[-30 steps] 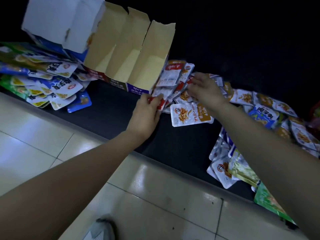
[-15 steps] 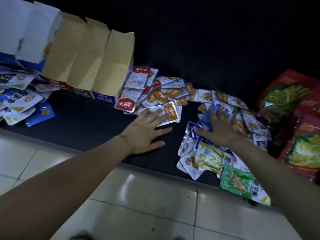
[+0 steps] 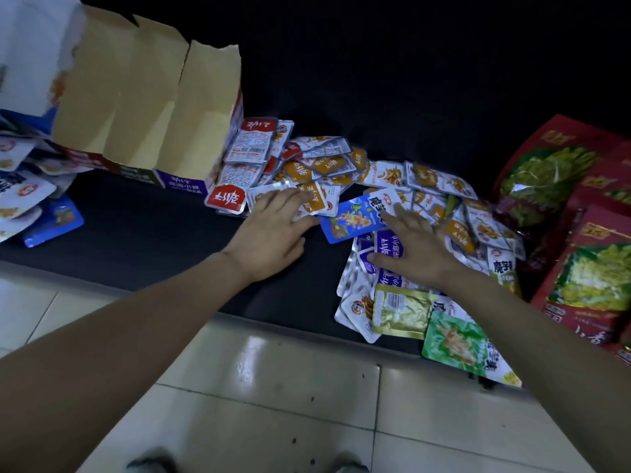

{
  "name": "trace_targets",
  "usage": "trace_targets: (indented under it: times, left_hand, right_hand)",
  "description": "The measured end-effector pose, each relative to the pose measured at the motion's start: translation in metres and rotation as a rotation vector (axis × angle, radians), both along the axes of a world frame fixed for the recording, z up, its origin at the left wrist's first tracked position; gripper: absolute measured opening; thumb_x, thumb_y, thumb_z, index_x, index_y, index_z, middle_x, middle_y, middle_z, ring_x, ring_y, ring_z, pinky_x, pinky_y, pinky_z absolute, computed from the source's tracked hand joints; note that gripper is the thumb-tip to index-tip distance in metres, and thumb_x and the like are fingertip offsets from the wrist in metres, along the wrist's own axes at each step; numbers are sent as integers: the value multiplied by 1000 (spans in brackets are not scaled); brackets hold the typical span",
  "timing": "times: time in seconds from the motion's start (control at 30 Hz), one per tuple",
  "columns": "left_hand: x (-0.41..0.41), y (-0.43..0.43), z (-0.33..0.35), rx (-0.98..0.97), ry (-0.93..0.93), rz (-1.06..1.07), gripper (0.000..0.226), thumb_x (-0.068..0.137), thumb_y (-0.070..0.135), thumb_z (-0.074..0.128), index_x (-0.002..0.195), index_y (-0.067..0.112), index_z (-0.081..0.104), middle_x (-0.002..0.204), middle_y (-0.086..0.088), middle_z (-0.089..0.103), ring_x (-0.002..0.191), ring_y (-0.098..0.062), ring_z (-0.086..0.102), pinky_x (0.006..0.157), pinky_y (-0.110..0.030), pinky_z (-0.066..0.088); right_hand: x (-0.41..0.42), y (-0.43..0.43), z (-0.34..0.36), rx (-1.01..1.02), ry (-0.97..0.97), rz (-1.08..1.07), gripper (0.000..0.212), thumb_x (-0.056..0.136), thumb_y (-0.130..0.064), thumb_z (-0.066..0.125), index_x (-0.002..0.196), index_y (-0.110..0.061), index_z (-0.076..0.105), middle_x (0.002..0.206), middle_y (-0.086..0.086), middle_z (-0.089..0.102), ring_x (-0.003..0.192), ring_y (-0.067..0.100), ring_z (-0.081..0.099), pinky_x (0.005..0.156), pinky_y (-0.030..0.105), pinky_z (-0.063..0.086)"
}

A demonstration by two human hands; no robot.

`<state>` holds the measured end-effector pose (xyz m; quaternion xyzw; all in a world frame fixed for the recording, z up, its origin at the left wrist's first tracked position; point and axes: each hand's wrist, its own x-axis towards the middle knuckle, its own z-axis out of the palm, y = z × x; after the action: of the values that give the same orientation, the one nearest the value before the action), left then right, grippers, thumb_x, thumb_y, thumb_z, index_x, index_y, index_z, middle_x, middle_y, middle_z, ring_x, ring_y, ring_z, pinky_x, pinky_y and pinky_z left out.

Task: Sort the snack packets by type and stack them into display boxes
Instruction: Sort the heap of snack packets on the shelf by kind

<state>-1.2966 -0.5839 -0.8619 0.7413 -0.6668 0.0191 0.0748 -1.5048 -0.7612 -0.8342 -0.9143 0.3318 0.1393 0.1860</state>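
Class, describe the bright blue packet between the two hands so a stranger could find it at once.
From the open cardboard box on the left, follow the heap of small packets right to the two hands. Between the left hand and right hand lies the blue packet. Its neighbours are orange-and-white or purple; it alone is bright blue with a white end.

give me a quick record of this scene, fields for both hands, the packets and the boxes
left hand: flat, fingers spread on orange-white packets
right hand: flat on purple packets, fingertips touching blue packet
display boxes: open, flaps up, far left
red-label packets: leaning against nearest box
large red bags: right edge
underneath: black surface
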Motion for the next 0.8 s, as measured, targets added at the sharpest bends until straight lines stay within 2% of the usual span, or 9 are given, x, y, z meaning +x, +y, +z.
trace_targets:
  times: [0.07, 0.17, 0.27, 0.33, 0.43, 0.5, 0.67, 0.73, 0.8]
  left_hand:
    - [-5, -5, 4, -6, 38, -48, 44, 88, 23, 57, 132, 17, 55, 147, -12, 41, 135, -32, 35, 109, -42, 24]
    - [-16, -21, 14, 22, 145, -70, 44, 96, 27, 50, 139, 22, 48, 153, -5, 35, 140, -27, 28, 112, -41, 23]
    - [-28, -47, 17, 217, 202, 2, 50, 101, 37, 41, 149, 29, 31, 159, 0, 21, 146, -24, 13, 116, -38, 14]
    - [-33, -61, 13, 290, 174, 17, 49, 101, 40, 39, 149, 28, 32, 155, -2, 29, 140, -24, 20, 113, -38, 19]
    - [-37, -73, 9, 186, 203, 84, 36, 98, 41, 47, 129, 23, 51, 131, -4, 48, 125, -23, 33, 102, -36, 29]
    - [-41, -78, 7, 156, 227, 129, 42, 91, 47, 57, 122, 20, 51, 126, -4, 50, 123, -23, 35, 99, -35, 31]
    - [-51, -87, 4, 76, 315, 261, 75, 79, 45, 74, 136, 11, 39, 131, -9, 50, 123, -27, 38, 99, -31, 29]
    - [-49, -84, 5, -24, 383, 258, 78, 80, 44, 71, 140, 8, 37, 133, -12, 49, 124, -28, 39, 100, -31, 29]
    - [-49, -78, 12, -183, 536, 257, 71, 82, 42, 66, 139, 9, 40, 131, -8, 52, 118, -24, 43, 93, -28, 34]
  right_hand:
    - [-1, 1, 3, 18, -94, 28, 90, 84, -58, 62, 155, -30, 16, 163, -2, 8, 149, 21, 8, 119, 40, 10]
    - [-11, 1, 13, 122, -181, -65, 94, 79, -60, 63, 155, -28, 16, 162, -3, 9, 149, 18, 7, 118, 38, 15]
    - [-29, -5, 12, 134, -116, -15, 90, 85, -48, 67, 154, -23, 16, 158, 1, 17, 146, 20, 14, 117, 39, 21]
    - [-38, -10, 10, 106, -93, 16, 90, 83, -43, 72, 153, -21, 20, 149, 4, 29, 140, 25, 25, 113, 42, 28]
    - [-43, -14, 9, 116, -110, -77, 95, 76, -40, 80, 151, -21, 26, 144, 8, 33, 137, 27, 29, 109, 39, 32]
    - [-43, -15, 9, 140, -137, -146, 98, 73, -38, 82, 151, -21, 25, 147, 9, 35, 139, 26, 29, 108, 39, 33]
    - [-47, -16, 2, 187, -238, -223, 101, 72, -34, 84, 151, -18, 24, 142, 8, 44, 132, 25, 41, 107, 42, 40]
    - [-46, -16, 1, 207, -282, -244, 95, 75, -30, 82, 150, -15, 26, 136, 7, 50, 125, 25, 49, 101, 45, 45]
    - [-39, -14, 7, 248, -409, -339, 83, 81, -22, 76, 149, -15, 28, 126, 2, 55, 114, 21, 56, 94, 42, 51]
